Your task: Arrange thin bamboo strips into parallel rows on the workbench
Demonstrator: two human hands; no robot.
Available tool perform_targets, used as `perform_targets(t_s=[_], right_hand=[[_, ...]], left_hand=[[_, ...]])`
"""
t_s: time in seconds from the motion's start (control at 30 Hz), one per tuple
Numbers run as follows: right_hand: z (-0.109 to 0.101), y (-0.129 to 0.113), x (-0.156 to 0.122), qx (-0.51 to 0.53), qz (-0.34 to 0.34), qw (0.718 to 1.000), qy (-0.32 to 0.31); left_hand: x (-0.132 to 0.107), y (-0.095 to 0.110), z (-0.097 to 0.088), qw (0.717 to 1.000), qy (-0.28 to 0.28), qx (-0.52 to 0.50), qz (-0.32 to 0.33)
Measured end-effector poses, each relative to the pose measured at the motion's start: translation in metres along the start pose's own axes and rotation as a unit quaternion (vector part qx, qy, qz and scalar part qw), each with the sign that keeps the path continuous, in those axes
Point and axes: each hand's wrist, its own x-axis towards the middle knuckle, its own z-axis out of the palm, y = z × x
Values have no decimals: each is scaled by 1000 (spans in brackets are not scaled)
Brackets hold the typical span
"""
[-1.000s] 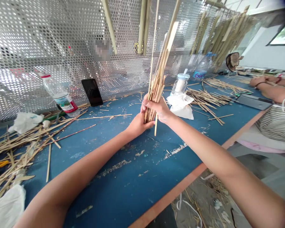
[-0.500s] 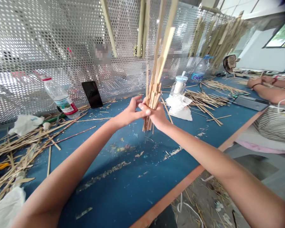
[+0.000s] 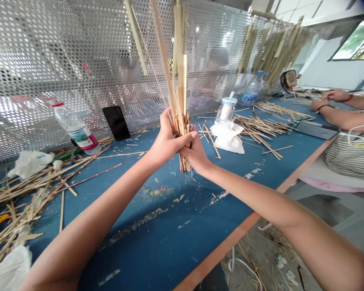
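Note:
Both of my hands are wrapped round one upright bundle of thin bamboo strips (image 3: pixel 179 101) above the blue table (image 3: pixel 157 230). My left hand (image 3: pixel 165 139) grips the bundle from the left, its thumb lying across the front. Just below and to the right, my right hand (image 3: pixel 194 153) clasps the same bundle. The strips' lower ends hang a little under my hands, close to the tabletop. Their long upper ends rise past the top of the view.
Loose strips (image 3: pixel 27 190) lie heaped at the left, by a plastic bottle (image 3: pixel 77 131), a black phone (image 3: pixel 117 122) and crumpled tissue (image 3: pixel 28 161). A perforated metal screen (image 3: pixel 63 60) backs the table. More strips (image 3: pixel 261 127), a jar (image 3: pixel 226 111) and another person's arms (image 3: pixel 341 115) are at the right.
My left hand rose from beneath the bundle and closed round it from the left. The bundle swung from leaning right to nearly upright, tilting slightly left.

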Motion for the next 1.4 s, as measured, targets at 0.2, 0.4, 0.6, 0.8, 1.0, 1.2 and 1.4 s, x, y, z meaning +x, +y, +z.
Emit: perform_targets(t_s=[0.2, 0.4, 0.6, 0.8, 1.0, 1.2, 1.4], right_hand=[[-2, 4, -2, -52, -43, 998, 10], [0, 15, -1, -74, -31, 996, -29], [3, 18, -6, -79, -33, 995, -45], [-1, 33, -4, -106, 33, 991, -72], [-4, 56, 2, 1, 139, 956, -259], [5, 46, -8, 25, 208, 939, -274], [5, 39, -8, 50, 208, 948, -236]], left_hand=[[-3, -4, 3, 997, -25, 52, -56], [-3, -11, 2, 990, -7, 84, -114], [-1, -13, 3, 987, 106, 27, -119], [6, -12, -17, 973, 203, -7, -109], [-1, -13, -15, 979, 186, -14, -79], [-9, 1, -8, 992, 15, -65, -105], [-3, 6, -25, 989, -41, -66, -125]])
